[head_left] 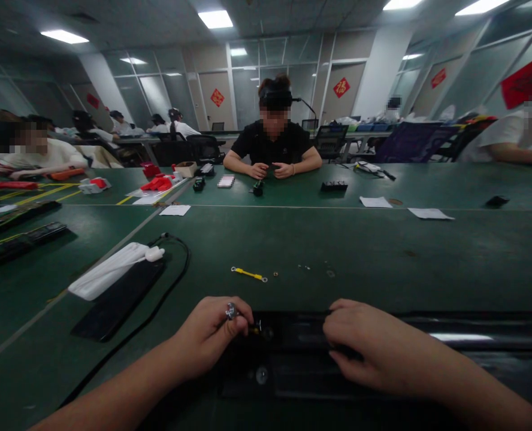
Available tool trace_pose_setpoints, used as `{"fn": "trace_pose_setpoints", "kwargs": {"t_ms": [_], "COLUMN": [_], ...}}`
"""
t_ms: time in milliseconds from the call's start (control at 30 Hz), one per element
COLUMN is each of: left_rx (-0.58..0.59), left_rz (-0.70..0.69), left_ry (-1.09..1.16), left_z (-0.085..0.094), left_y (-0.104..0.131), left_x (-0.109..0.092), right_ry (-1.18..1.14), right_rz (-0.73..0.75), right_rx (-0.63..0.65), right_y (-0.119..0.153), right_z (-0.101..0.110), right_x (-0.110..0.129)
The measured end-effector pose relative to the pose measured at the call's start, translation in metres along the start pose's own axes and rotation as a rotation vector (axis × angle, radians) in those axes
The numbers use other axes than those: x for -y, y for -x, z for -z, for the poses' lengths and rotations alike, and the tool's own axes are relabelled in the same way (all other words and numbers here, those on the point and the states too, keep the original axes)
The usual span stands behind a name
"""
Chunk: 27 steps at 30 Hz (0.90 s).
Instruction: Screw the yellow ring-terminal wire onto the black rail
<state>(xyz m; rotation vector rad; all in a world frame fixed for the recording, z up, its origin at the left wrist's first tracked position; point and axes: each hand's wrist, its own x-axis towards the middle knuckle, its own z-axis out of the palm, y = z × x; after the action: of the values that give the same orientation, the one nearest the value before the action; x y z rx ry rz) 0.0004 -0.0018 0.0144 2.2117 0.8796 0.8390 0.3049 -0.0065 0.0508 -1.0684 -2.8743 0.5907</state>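
Observation:
A long black glossy part lies at the front of the green table. My left hand is at its left end, thumb and forefinger closed together beside a small metal fitting; whatever is between the fingertips is too small to name. A shiny ring-like piece shows on that hand's fingers. Over the middle of the black part rests my right hand, its fingers curled and its thumb apart, nothing visible in it. Beyond the hands lie a yellow strap with ring ends and a small brass-coloured ring.
At the left, a white power bank-like object and a black slab lie beside a black cable. Across the green table sits a person in black, near small black parts. Paper sheets lie farther back.

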Motion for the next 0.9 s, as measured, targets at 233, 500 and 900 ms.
{"fn": "trace_pose_setpoints", "kwargs": {"t_ms": [233, 500, 900], "left_rx": [0.028, 0.057, 0.077], "left_rz": [-0.018, -0.052, -0.063], "left_ry": [0.024, 0.005, -0.006], "left_z": [-0.0013, -0.0014, -0.0027], "left_y": [-0.0001, -0.0016, -0.0017], "left_x": [0.0006, -0.0010, -0.0013], "right_ry": [-0.009, 0.005, -0.002], "right_rz": [0.029, 0.040, 0.051], "right_rx": [0.029, 0.034, 0.011], "right_y": [-0.0002, -0.0017, -0.0003], "right_z": [0.0003, 0.0014, 0.0013], "right_x": [-0.0031, -0.0029, -0.0029]}}
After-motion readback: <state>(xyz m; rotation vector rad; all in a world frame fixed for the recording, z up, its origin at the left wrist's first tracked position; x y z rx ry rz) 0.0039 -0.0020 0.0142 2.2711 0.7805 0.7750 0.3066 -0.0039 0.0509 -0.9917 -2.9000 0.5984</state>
